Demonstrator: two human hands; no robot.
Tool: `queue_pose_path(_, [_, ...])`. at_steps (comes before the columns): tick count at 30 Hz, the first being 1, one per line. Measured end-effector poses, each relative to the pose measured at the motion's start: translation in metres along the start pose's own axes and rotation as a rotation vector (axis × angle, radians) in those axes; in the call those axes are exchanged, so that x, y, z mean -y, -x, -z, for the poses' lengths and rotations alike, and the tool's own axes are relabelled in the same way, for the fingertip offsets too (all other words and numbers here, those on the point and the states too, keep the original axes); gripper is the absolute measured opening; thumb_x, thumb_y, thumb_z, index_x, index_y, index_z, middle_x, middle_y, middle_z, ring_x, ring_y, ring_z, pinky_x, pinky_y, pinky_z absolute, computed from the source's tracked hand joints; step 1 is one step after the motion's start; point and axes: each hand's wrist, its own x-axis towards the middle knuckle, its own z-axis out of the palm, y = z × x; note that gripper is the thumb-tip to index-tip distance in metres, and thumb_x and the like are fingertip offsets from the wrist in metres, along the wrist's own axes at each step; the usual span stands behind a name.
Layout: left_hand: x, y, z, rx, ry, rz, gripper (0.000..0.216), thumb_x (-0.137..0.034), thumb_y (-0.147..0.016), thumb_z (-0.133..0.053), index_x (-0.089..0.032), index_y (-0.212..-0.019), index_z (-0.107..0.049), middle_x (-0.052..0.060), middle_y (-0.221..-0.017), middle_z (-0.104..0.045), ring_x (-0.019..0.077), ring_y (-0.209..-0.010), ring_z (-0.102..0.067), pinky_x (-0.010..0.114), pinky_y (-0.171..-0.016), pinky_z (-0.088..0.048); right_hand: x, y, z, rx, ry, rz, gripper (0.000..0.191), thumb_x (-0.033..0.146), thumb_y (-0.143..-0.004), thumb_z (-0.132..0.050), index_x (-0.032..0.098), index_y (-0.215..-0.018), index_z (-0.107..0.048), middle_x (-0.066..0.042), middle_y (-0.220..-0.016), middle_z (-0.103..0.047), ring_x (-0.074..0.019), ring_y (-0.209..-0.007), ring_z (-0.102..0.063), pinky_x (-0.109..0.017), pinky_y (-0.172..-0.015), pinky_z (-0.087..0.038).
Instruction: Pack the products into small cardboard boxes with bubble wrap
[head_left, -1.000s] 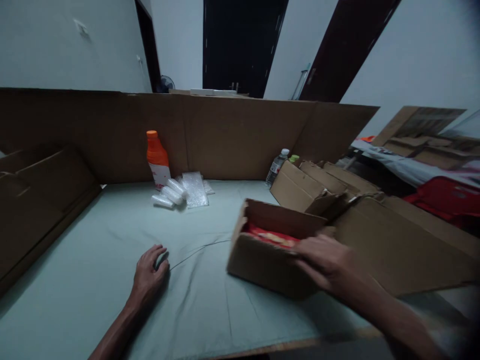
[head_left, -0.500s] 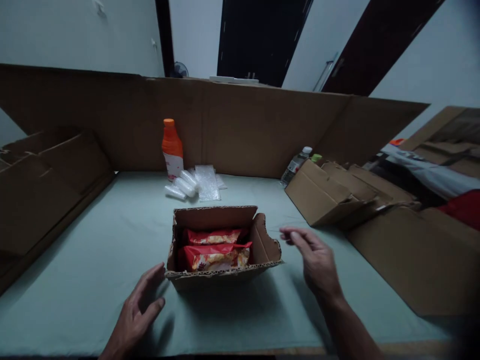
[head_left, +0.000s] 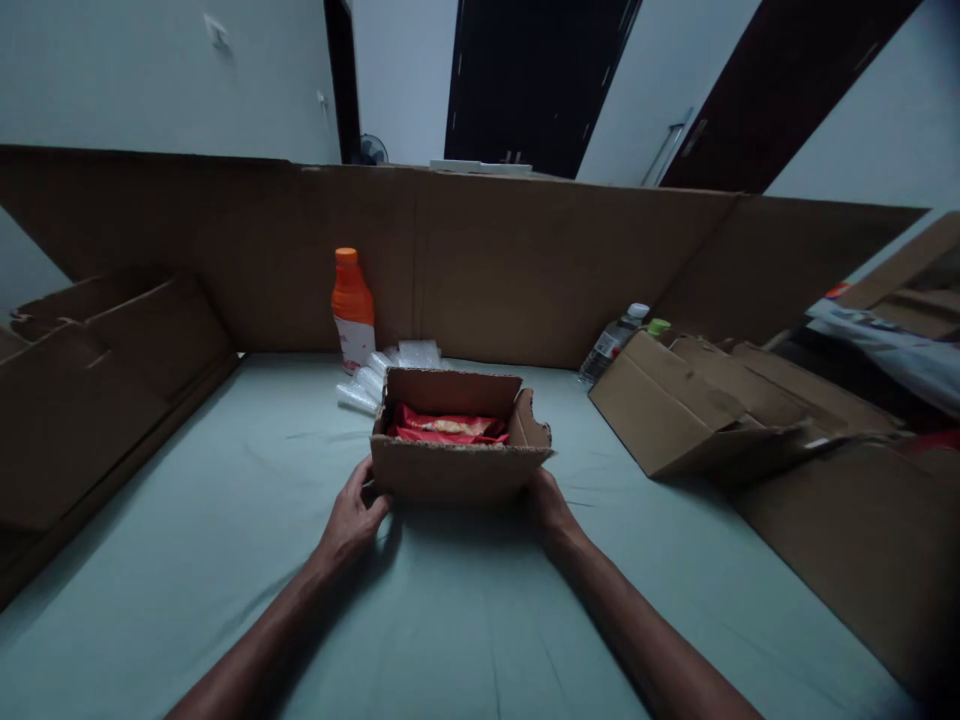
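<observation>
Starting at the left edge of the worktop (head_left: 292, 610), brown cartons (head_left: 97, 390) are standing against a long cardboard screen (head_left: 525, 265), which is running along the far edge and probably serving as a backstop. Moving right, an orange bottle (head_left: 352, 312) is standing upright by that screen, likely parked there to keep the middle free, and clear plastic wraps (head_left: 361, 390) are lying just in front of it, partly hiding behind the box.

Now the centre: the left hand (head_left: 354, 515) is grasping the lower left end of an open box (head_left: 450, 475), its thumb lying along the near face. The box is sitting around mid-worktop, nearer the far edge, mouth facing up, so the red packets (head_left: 454, 430) inside are showing. Whether its base is touching the cloth, the view isn't telling. The right hand (head_left: 553, 508) is gripping the lower right corner, fingertips hiding behind the cardboard; holding both ends is presumably keeping the load level.

Over towards the far right corner, a clear bottle (head_left: 611, 345) is leaning beside a green cap (head_left: 658, 327), and tilted cartons (head_left: 660, 405) are crowding the right edge.

As for print, the orange bottle is wearing a pale label with reddish marks, the clear bottle is carrying small lettering, and the packets are showing food-like artwork; no wording is coming through legibly.
</observation>
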Motion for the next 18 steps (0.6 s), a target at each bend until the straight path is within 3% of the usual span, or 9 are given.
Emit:
queue_pose_path(4, [0.005, -0.016, 0.003, -0.010, -0.002, -0.003, 0.061, -0.024, -0.067, -0.055, -0.015, -0.127, -0.058, 0.013, -0.122, -0.070, 0.0268, -0.112, -0.066, 0.041, -0.098, -0.053, -0.018, 0.003, -0.006, -0.031, 0.034, 0.013, 0.049, 0.061, -0.084, -0.051, 0.016, -0.088, -0.071, -0.009, -0.088, -0.076, -0.0275, -0.082, -0.064, -0.035, -0.074, -0.052])
queue_pose_path(9, [0.012, -0.037, 0.032, -0.074, -0.081, 0.022, 0.043, -0.027, -0.065, -0.053, -0.014, -0.103, -0.070, 0.012, -0.106, -0.075, 0.0269, -0.099, -0.070, 0.039, -0.088, -0.057, -0.036, 0.004, -0.006, -0.049, 0.048, 0.015, 0.037, 0.053, -0.083, -0.053, 0.019, -0.079, -0.068, -0.006, -0.077, -0.072, -0.0260, -0.077, -0.063, -0.033, -0.071, -0.051])
queue_pose_path(13, [0.003, -0.100, 0.051, -0.196, -0.169, 0.034, 0.048, -0.032, -0.070, -0.063, -0.014, -0.115, -0.067, 0.012, -0.116, -0.071, 0.0261, -0.100, -0.068, 0.037, -0.086, -0.055, -0.041, 0.002, -0.005, -0.062, 0.053, 0.014, 0.030, 0.046, -0.084, -0.052, 0.021, -0.081, -0.068, -0.005, -0.078, -0.072, -0.0266, -0.079, -0.064, -0.033, -0.072, -0.052])
queue_pose_path(18, [-0.003, -0.186, 0.044, -0.269, -0.221, 0.073, 0.047, -0.031, -0.076, -0.073, -0.015, -0.120, -0.063, 0.012, -0.119, -0.067, 0.0233, -0.096, -0.067, 0.037, -0.085, -0.055, -0.041, 0.002, -0.005, -0.056, 0.079, 0.035, 0.025, 0.041, -0.082, -0.053, 0.022, -0.081, -0.069, -0.006, -0.079, -0.074, -0.0274, -0.078, -0.066, -0.033, -0.068, -0.053])
